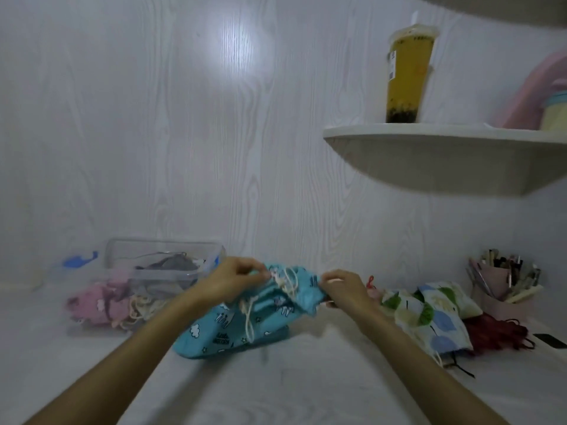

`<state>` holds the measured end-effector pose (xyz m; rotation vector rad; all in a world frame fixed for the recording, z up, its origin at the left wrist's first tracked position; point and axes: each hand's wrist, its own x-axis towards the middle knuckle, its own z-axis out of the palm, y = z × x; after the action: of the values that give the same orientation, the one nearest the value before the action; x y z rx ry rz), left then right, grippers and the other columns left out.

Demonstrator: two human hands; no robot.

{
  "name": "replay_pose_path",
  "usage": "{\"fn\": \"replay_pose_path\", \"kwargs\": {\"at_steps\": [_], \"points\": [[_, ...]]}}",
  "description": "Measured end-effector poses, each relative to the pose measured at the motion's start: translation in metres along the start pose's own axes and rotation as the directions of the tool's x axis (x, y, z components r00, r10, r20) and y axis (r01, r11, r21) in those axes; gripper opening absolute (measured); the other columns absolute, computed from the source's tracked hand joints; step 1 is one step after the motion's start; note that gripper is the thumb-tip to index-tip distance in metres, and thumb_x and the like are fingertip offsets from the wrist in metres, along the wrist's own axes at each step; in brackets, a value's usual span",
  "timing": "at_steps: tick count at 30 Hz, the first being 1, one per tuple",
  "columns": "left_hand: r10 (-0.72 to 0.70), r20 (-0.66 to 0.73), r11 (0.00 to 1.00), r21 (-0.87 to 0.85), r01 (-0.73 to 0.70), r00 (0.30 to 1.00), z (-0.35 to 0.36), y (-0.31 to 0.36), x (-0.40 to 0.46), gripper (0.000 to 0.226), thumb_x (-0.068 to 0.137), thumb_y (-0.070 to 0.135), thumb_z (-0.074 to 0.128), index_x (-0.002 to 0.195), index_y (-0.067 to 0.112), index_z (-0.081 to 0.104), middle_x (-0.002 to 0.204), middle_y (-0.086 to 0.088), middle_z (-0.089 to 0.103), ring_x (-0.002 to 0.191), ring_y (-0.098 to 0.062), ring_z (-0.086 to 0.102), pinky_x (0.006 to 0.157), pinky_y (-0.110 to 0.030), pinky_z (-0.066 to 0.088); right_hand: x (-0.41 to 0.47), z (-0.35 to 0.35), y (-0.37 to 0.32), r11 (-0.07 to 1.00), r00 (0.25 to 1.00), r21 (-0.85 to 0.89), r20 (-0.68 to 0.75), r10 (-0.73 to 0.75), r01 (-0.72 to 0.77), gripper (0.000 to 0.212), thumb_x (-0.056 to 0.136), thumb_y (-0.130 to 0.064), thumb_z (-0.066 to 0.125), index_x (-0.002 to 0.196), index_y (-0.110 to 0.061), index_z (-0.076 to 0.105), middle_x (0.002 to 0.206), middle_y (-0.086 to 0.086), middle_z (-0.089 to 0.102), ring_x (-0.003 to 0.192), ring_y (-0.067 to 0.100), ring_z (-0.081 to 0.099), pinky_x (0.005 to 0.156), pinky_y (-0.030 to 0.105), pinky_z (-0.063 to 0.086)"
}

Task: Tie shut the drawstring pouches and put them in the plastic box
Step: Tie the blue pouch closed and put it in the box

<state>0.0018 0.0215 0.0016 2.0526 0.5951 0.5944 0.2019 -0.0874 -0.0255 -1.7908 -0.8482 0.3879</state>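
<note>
The blue pouch [245,320] lies at table centre, soft, light cloth that will sag. The left hand [233,279] at 11 o'clock and right hand [343,286] at 1 pinch its gathered mouth; best hold is the cream cord [249,317]. The plastic box [162,265] waits farther off at 10 o'clock

White woodgrain wall [184,133], corner shelf [445,154] upper rt, glare spot.

single head view, looking forward and down, close over white table [276,378]
</note>
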Motion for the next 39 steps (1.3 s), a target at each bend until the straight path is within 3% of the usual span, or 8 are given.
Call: {"fn": "replay_pose_path", "kwargs": {"at_steps": [4, 7, 10, 14, 19, 25, 32, 39], "points": [[-0.029, 0.031, 1.000, -0.004, 0.029, 0.999, 0.018, -0.025, -0.016, 0.008, 0.088, 0.016, 0.064, 0.087, 0.020, 0.071, 0.077, -0.012, 0.062, 0.069, -0.021, 0.051, 0.061, -0.027, 0.041, -0.036, -0.005, 0.011, 0.940, 0.944, -0.187, -0.115, -0.311, 0.286, 0.017, 0.088, -0.039, 0.059, 0.096, -0.024, 0.058, 0.098, -0.008, 0.065, 0.080, 0.002, 0.058, 0.063, 0.015, 0.043], [0.018, 0.029, 0.998, -0.064, -0.016, 0.999, 0.029, -0.024, -0.024, 0.016, 0.084, 0.005, 0.066, 0.088, 0.019, 0.071, 0.087, -0.001, 0.071, 0.086, -0.017, 0.066, 0.080, -0.025, 0.054, -0.067, 0.007, 0.003, 0.894, 0.916, -0.207, 0.134, -0.377, 0.398, 0.047, 0.077, -0.058, 0.063, 0.113, -0.031, 0.051, 0.104, -0.022, 0.053, 0.086, -0.002, 0.054, 0.067, 0.015, 0.044], [0.088, -0.049, 0.996, 0.021, -0.087, 0.995, 0.038, -0.024, -0.038, 0.024, 0.075, 0.000, 0.073, 0.089, 0.020, 0.069, 0.097, 0.007, 0.068, 0.093, -0.009, 0.065, 0.087, -0.026, 0.054, -0.077, 0.020, 0.018, 0.747, 0.867, -0.442, 0.199, -0.457, 0.496, 0.048, 0.077, -0.045, 0.070, 0.119, -0.031, 0.052, 0.110, -0.017, 0.054, 0.085, 0.002, 0.053, 0.074, 0.023, 0.046], [0.049, -0.404, 0.988, 0.151, 0.014, 0.913, 0.046, -0.041, -0.066, 0.024, 0.063, 0.027, 0.085, 0.071, 0.029, 0.063, 0.084, 0.014, 0.065, 0.078, -0.011, 0.062, 0.072, -0.033, 0.052, -0.078, 0.015, 0.032, 0.919, 0.935, -0.180, 0.020, -0.354, 0.352, 0.010, 0.082, -0.019, 0.070, 0.090, -0.025, 0.068, 0.084, -0.008, 0.065, 0.079, 0.014, 0.066, 0.073, 0.035, 0.057], [-0.197, -0.220, 0.799, 0.529, 0.287, 0.955, 0.062, -0.059, -0.091, 0.066, 0.049, 0.082, 0.063, 0.083, 0.026, 0.059, 0.082, 0.013, 0.064, 0.075, -0.004, 0.059, 0.067, -0.026, 0.049, -0.085, 0.002, 0.034, 0.964, 0.961, 0.030, 0.066, -0.267, 0.266, 0.016, 0.082, -0.009, 0.069, 0.078, -0.025, 0.069, 0.076, -0.010, 0.066, 0.072, 0.007, 0.062, 0.053, 0.019, 0.050], [-0.116, -0.195, 0.883, 0.429, 0.191, 0.974, 0.085, -0.078, -0.085, 0.032, 0.075, 0.055, 0.067, 0.081, 0.024, 0.061, 0.076, 0.007, 0.066, 0.072, -0.011, 0.062, 0.061, -0.028, 0.047, -0.093, -0.017, 0.042, 0.961, 0.979, 0.220, 0.074, -0.188, 0.168, 0.015, 0.077, -0.006, 0.074, 0.087, -0.017, 0.070, 0.080, 0.003, 0.070, 0.070, 0.009, 0.064, 0.052, 0.016, 0.051], [-0.111, -0.106, 0.839, 0.523, 0.151, 0.988, 0.053, -0.088, -0.098, 0.013, 0.079, 0.043, 0.070, 0.067, 0.043, 0.065, 0.080, 0.022, 0.070, 0.077, 0.003, 0.061, 0.071, -0.027, 0.053, -0.099, -0.063, 0.070, 0.981, 0.984, -0.088, 0.037, -0.172, 0.175, 0.018, 0.074, -0.004, 0.076, 0.079, -0.020, 0.071, 0.077, -0.006, 0.068, 0.068, 0.004, 0.062, 0.054, 0.004, 0.044], [0.072, -0.263, 0.528, 0.829, 0.187, 0.962, 0.044, -0.094, -0.121, 0.023, 0.095, 0.033, 0.042, 0.092, 0.019, 0.060, 0.097, 0.003, 0.063, 0.088, -0.016, 0.055, 0.068, -0.031, 0.043, -0.105, -0.075, 0.099, 0.896, 0.973, -0.384, 0.031, -0.228, 0.222, 0.022, 0.072, -0.005, 0.078, 0.069, -0.025, 0.070, 0.070, -0.011, 0.067, 0.066, 0.002, 0.062, 0.060, 0.003, 0.044]]}}
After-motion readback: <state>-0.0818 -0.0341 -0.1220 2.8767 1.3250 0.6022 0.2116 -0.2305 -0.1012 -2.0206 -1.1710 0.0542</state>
